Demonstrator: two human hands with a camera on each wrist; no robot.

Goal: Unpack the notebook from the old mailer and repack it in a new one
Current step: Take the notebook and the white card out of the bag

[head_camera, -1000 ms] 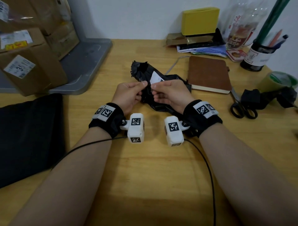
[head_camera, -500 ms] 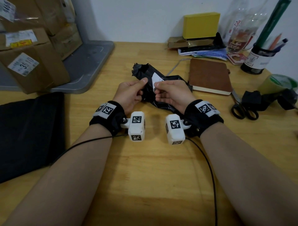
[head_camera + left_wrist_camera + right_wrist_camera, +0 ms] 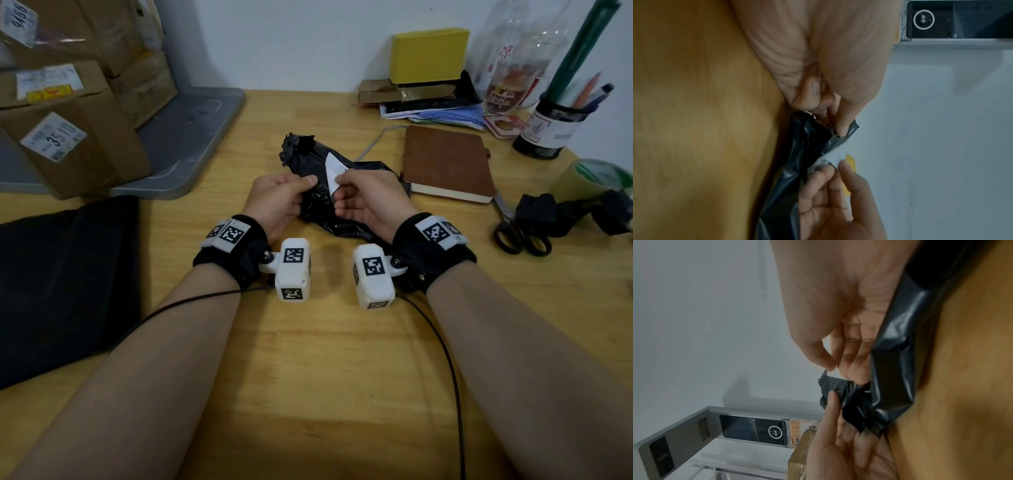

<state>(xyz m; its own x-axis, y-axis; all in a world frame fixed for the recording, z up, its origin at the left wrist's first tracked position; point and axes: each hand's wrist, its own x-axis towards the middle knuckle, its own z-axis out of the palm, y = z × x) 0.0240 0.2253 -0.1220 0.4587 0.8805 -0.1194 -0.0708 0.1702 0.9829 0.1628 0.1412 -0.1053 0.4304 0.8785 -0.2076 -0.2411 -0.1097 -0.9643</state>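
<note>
The old mailer (image 3: 308, 161), a crumpled black plastic bag with a white label (image 3: 333, 169), lies at the middle of the wooden table. My left hand (image 3: 303, 186) pinches its black plastic between thumb and fingers. My right hand (image 3: 339, 185) pinches the bag at the label's edge. The left wrist view shows the left hand (image 3: 838, 128) above and the right hand (image 3: 838, 164) below, both on the mailer (image 3: 789, 170). The brown notebook (image 3: 448, 162) lies bare on the table to the right. A flat black new mailer (image 3: 65, 281) lies at the left.
Black scissors (image 3: 520, 236), a tape roll (image 3: 596, 178) and black plastic scraps (image 3: 548, 212) lie at the right. Cardboard boxes (image 3: 68, 130) stand on a grey tray (image 3: 191, 137) at the back left. A yellow box (image 3: 430, 54), papers and a pen holder (image 3: 551, 126) line the wall.
Both hands keep pinching the old mailer in the same spot; the fingers have shifted only slightly at the white label. The head view has tilted a little.
</note>
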